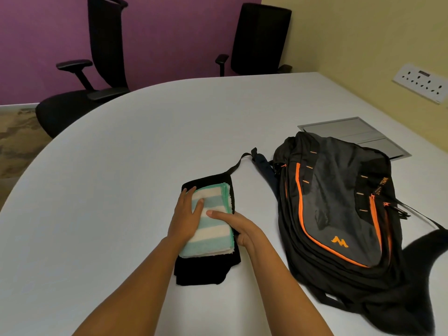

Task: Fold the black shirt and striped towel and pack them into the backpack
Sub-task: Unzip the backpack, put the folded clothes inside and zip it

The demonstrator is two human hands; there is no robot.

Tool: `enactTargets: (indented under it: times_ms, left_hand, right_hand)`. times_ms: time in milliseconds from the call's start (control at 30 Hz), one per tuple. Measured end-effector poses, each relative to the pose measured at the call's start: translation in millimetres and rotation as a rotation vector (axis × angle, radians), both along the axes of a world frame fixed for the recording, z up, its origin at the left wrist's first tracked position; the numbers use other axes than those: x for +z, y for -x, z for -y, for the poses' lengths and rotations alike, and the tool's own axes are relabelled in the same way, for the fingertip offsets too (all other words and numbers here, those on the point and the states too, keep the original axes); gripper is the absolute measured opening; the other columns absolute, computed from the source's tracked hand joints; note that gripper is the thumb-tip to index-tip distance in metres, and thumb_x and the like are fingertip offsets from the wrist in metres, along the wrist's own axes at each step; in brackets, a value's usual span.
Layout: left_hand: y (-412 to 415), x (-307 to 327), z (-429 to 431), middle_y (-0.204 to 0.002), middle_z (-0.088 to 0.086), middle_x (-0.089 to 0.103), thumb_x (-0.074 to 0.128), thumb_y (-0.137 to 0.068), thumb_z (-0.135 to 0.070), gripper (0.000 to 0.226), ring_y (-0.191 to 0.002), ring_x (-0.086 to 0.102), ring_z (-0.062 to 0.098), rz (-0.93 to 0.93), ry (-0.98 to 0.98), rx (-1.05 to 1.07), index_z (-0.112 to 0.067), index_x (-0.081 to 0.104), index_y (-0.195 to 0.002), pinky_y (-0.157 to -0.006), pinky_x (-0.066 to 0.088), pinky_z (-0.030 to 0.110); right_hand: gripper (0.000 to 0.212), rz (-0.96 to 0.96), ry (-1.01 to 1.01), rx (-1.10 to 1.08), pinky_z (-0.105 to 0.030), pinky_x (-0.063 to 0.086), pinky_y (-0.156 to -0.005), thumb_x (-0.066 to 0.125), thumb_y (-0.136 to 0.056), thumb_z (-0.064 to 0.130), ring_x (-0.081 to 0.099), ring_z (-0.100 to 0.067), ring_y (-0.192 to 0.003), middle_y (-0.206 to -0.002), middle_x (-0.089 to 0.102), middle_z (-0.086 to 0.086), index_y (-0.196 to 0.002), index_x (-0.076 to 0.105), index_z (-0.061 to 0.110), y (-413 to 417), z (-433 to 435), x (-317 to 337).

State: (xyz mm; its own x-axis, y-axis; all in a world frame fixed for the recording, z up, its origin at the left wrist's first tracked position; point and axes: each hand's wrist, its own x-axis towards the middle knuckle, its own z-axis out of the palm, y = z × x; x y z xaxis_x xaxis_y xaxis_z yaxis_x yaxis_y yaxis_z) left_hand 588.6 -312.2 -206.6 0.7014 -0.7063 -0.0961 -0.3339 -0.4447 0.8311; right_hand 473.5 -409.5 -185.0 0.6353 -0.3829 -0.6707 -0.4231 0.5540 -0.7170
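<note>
The folded green-and-white striped towel [213,229] lies on top of the folded black shirt [206,270] on the white table. My left hand [185,214] lies flat on the towel's left side, fingers straight. My right hand [238,229] has its thumb on top of the towel and its fingers curled round the right edge of the stack. The black, grey and orange backpack [339,209] lies flat to the right of the stack, its zippers looking closed.
The white table [121,190] has a curved far edge. A grey cable hatch [351,132] is set into it behind the backpack. Two black office chairs [97,69] stand beyond the table. A socket panel [421,82] is on the right wall.
</note>
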Motion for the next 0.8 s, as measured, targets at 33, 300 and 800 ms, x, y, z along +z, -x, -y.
enactTargets:
  times_ms: [33,300,800]
  left_hand:
    - [0.8,0.8,0.1,-0.157,-0.002,0.015,0.031,-0.1,-0.04,0.051,-0.142,0.023,0.016,-0.003,0.004,0.001,-0.027,0.019,-0.148,-0.115,0.023,0.037]
    - [11.2,17.3,9.7,-0.156,-0.001,0.019,0.036,-0.099,-0.04,0.054,-0.139,0.028,0.018,0.033,0.013,-0.062,-0.025,0.021,-0.148,-0.114,0.027,0.039]
    - [104.7,127.0,68.3,-0.137,-0.006,0.047,0.04,-0.1,-0.031,0.036,-0.118,0.045,0.007,-0.079,0.314,-0.294,-0.028,0.044,-0.135,-0.099,0.038,0.026]
  right_hand:
    - [0.049,0.014,-0.013,0.002,-0.035,0.055,-0.086,0.08,-0.073,0.029,0.065,-0.023,-0.104,-0.111,0.07,-0.009,-0.118,0.063,0.019,0.8,0.3,-0.2]
    - [0.036,0.048,-0.095,-0.108,-0.032,0.056,-0.078,0.078,-0.076,0.027,0.066,-0.023,-0.096,-0.103,0.071,-0.01,-0.109,0.066,0.018,20.8,-0.3,5.5]
    - [0.08,0.397,0.035,-0.341,-0.051,0.046,-0.099,0.089,-0.057,0.026,0.06,-0.033,-0.114,-0.123,0.063,-0.016,-0.128,0.056,0.012,150.1,43.3,73.6]
